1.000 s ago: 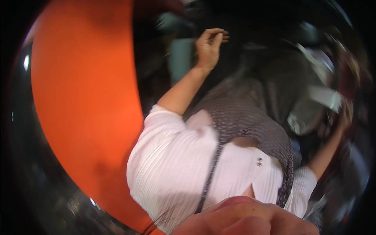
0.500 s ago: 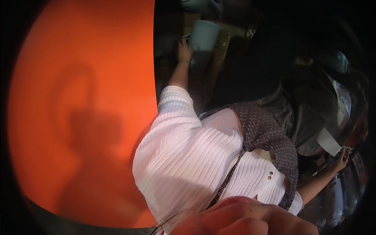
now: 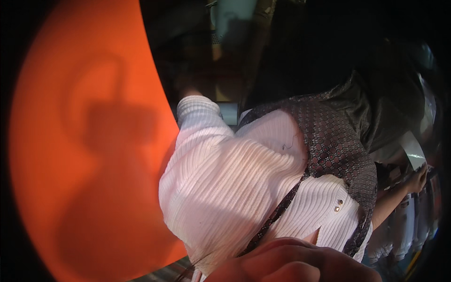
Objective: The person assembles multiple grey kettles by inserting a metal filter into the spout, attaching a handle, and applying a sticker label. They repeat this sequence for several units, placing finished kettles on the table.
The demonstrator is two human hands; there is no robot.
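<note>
We lose the left hand, lately beside the pale blue-grey cylinder (image 3: 236,16) (now top centre), in shadow past its bare wrist (image 3: 189,91), left of centre; grip: cannot tell. Far right, right hand (image 3: 417,180) still seems closed on a pale, flat strip (image 3: 413,151), so that hold continues.

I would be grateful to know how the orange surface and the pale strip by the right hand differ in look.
The orange surface is vivid in colour, while the pale strip by the right hand is whitish. The surface fills much of the left side; the strip is small and narrow. A dark shadow falls across the surface, whereas the strip has a bright sheen.
</note>
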